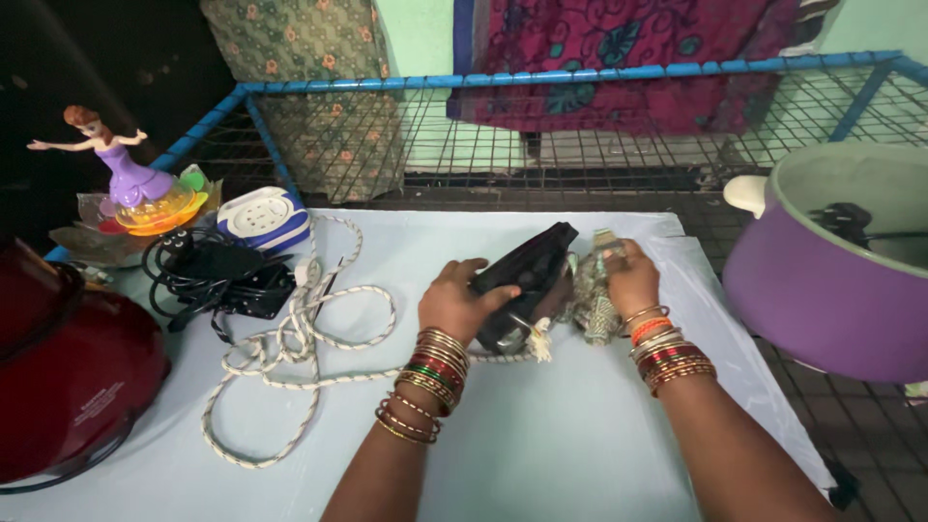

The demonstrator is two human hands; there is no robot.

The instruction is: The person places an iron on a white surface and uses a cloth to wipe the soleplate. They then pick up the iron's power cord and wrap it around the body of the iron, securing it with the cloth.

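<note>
Head view: left hand [456,302] grips the glossy black wedge-shaped clothes iron [522,280] (braided white cord [290,358] trailing left of it), right hand [630,278] pinching patterned green cloth [594,309] beside it.

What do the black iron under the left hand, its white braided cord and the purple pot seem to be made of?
The black iron looks like hard plastic with a dull sheen on its top. The white braided cord seems woven fabric over wire; speckled threads show. The purple pot appears to be coated metal, smooth and matte, though plastic is possible.

Black iron [522,280] tilted on pale sheet, beside folded patterned cloth [597,300]
</note>
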